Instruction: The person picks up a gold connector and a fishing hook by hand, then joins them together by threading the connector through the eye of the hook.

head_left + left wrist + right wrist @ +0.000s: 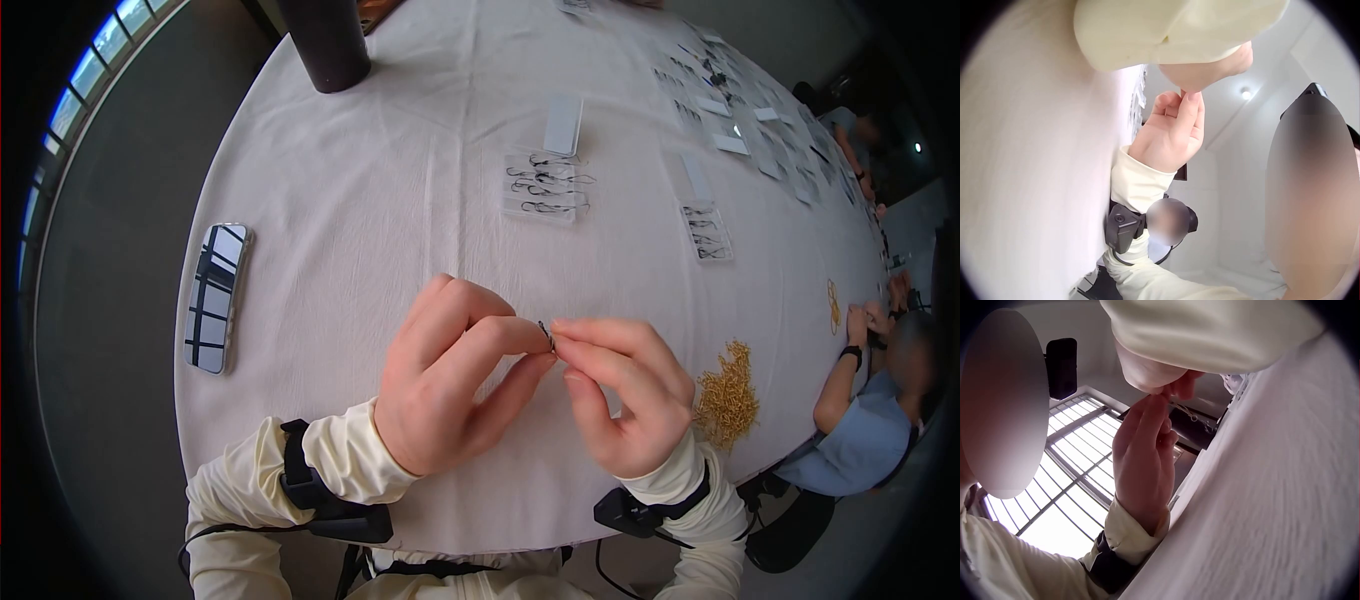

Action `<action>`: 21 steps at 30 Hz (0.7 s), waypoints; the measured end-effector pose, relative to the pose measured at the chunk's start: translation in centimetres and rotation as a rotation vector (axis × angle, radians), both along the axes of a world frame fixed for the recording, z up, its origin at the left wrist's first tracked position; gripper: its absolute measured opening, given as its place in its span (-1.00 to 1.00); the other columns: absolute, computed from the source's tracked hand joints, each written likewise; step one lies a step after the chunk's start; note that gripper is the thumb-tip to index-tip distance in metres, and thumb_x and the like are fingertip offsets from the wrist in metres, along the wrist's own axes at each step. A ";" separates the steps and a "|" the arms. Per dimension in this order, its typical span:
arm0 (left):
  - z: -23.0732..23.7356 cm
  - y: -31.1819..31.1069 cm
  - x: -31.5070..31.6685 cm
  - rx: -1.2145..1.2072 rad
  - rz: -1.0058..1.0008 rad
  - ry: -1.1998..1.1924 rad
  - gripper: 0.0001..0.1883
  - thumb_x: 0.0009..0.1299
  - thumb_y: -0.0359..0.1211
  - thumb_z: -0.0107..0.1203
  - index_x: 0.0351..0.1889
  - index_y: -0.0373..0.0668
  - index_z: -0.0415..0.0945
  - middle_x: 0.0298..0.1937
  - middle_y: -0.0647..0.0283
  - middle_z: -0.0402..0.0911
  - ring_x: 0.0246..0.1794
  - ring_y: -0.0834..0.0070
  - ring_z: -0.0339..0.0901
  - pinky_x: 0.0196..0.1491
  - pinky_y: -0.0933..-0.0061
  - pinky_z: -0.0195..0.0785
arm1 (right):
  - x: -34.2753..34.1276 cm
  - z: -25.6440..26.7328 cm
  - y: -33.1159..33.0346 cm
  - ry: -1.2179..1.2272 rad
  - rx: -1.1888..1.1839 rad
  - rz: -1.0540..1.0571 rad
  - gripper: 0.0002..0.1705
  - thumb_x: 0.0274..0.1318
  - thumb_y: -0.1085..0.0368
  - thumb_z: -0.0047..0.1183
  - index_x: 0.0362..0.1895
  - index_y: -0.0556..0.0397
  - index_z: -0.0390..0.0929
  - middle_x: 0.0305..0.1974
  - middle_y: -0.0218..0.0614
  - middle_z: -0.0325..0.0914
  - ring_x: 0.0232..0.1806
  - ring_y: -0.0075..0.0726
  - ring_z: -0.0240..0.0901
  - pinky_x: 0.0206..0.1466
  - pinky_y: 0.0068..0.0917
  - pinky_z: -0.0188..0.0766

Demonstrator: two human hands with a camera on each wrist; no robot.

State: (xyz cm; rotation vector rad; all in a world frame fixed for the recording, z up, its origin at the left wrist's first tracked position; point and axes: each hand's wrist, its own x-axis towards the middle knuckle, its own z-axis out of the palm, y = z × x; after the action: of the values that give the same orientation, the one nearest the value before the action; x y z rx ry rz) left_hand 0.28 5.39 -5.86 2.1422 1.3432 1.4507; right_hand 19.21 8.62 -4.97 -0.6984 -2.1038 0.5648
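Over the near middle of the table, my left hand (445, 375) and right hand (630, 390) meet at their fingertips. Between them shows a small dark, thin piece (546, 336), mostly covered by the fingers. The left thumb and index finger pinch it from one side; the right fingertips hold it from the other. In the left wrist view the right hand (1169, 134) has its thumb and finger brought together. The left hand (1144, 462) reaches up to the same meeting point in the right wrist view. A pile of small gold-coloured pieces (728, 395) lies beside my right hand.
Ahead lies a clear case of dark hooks (540, 188), with a second hook case (707, 232) to its right. A phone (217, 298) lies at left, and a dark cup (328, 45) stands at the back. Another person (860, 410) sits at the right edge.
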 end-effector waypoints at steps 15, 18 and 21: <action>0.0 -0.2 -0.2 -0.262 -0.061 -0.253 -0.85 0.13 -0.56 0.19 -0.33 -0.23 0.53 -0.32 0.23 0.48 -0.36 0.42 0.43 -0.31 0.45 0.31 | -0.1 -0.2 -0.2 -0.099 0.119 -0.008 -0.61 -0.16 0.54 0.22 -0.11 0.20 0.66 -0.05 -0.23 0.62 -0.34 -0.38 0.52 -0.27 -0.45 0.34; -0.2 -0.2 -0.4 -0.345 -0.102 -0.328 -0.88 0.16 -0.55 0.18 -0.36 -0.23 0.51 -0.31 0.25 0.47 -0.38 0.48 0.40 -0.31 0.49 0.30 | 0.1 -0.1 -0.2 -0.091 0.111 -0.009 -0.61 -0.17 0.55 0.24 -0.12 0.17 0.67 -0.09 -0.26 0.61 -0.37 -0.39 0.50 -0.28 -0.46 0.34; -0.6 -0.2 -0.6 -0.487 -0.209 -0.479 -0.91 0.21 -0.54 0.16 -0.35 -0.22 0.49 -0.32 0.30 0.45 -0.38 0.55 0.37 -0.29 0.54 0.27 | 0.4 -0.1 -0.2 -0.032 0.085 -0.059 -0.63 -0.13 0.58 0.24 -0.12 0.13 0.67 -0.13 -0.27 0.60 -0.33 -0.36 0.53 -0.30 -0.46 0.40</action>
State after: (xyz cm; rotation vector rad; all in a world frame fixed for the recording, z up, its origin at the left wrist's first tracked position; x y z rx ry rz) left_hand -0.35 5.22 -6.43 1.4616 1.1077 1.2776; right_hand 19.59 8.45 -5.11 -0.7231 -2.1164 0.4317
